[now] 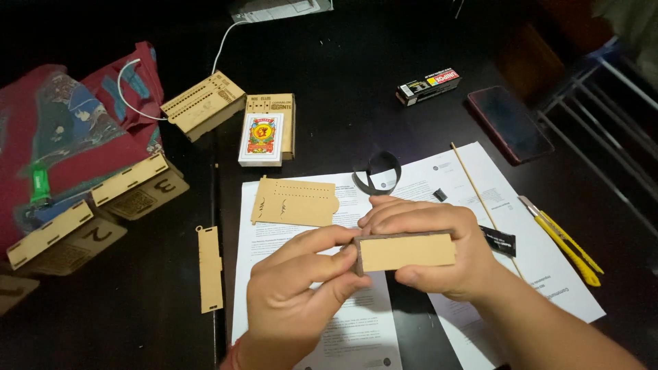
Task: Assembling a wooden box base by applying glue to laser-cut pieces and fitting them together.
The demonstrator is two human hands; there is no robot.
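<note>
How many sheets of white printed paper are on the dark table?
2, maybe more hidden. One white printed paper sheet lies under the left hand; another lies under the right hand, reaching toward the yellow utility knife.

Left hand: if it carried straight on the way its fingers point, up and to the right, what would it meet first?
The left hand already touches the small wooden box that both hands hold, with the right hand wrapped around its far end. Depth is unclear.

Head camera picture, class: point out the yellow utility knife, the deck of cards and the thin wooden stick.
yellow utility knife [565,241], head view, middle of its handle
deck of cards [261,139], head view, centre of its printed face
thin wooden stick [473,183], head view, upper shaft
</note>
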